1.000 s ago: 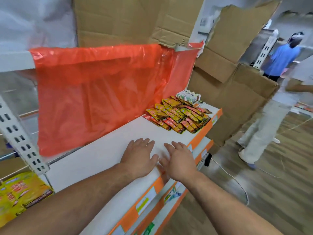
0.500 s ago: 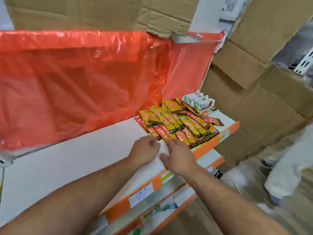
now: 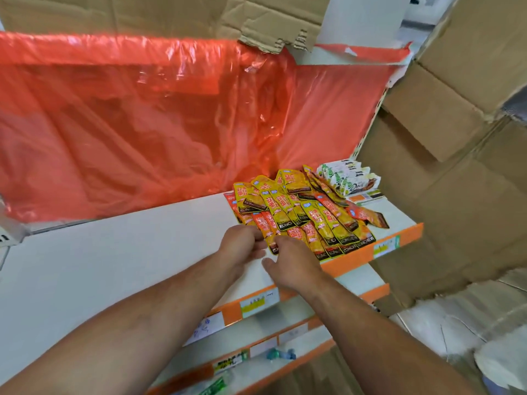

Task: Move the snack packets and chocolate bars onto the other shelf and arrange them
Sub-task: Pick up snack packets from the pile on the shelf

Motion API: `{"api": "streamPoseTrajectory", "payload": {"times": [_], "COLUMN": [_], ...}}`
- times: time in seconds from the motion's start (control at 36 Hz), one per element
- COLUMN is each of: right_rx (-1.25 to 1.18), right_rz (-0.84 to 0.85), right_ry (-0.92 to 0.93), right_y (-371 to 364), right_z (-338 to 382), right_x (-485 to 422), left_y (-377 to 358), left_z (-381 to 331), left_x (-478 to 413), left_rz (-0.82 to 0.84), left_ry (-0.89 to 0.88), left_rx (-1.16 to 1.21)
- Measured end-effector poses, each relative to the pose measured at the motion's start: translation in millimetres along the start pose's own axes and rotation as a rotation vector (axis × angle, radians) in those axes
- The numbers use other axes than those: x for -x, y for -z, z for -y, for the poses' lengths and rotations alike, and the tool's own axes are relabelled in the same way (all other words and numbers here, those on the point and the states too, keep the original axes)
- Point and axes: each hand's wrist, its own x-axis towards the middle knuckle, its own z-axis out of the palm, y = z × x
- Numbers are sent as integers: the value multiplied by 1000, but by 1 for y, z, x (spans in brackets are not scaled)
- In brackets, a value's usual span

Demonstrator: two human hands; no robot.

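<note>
A heap of yellow and red snack packets [image 3: 302,212] lies on the right end of the white shelf [image 3: 119,252]. Behind the heap stand white and green chocolate bars [image 3: 346,178]. My left hand [image 3: 242,243] is at the heap's near-left corner, fingers curled and pinching the edge of a red packet [image 3: 266,228]. My right hand [image 3: 293,262] is just beside it at the heap's front edge, thumb spread. Its fingers reach under or onto the packets and are hidden behind the back of the hand.
Orange plastic sheet [image 3: 142,118] hangs behind the shelf. Cardboard panels [image 3: 445,172] stand to the right and above. Lower shelves with orange price rails [image 3: 256,306] jut out below, holding a few small items. The shelf's left stretch is bare white.
The camera has moved nearer to the heap. Both hands slid right along the shelf from its bare middle to the packets, and the left hand's fingers curled onto a red packet.
</note>
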Motion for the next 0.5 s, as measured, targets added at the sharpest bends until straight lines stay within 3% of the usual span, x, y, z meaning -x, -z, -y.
{"api": "streamPoseTrajectory", "payload": {"times": [0.25, 0.5], "right_rx": [-23, -281], "right_rz": [16, 89], "right_ry": [19, 39], "right_y": [7, 7], "right_z": [5, 14], "right_x": [-2, -3], "left_y": [1, 18], "left_z": [-4, -2], "left_x": [-3, -2], "left_rz": [-42, -69], "left_ry": [33, 21], "left_rx": [-108, -205]}}
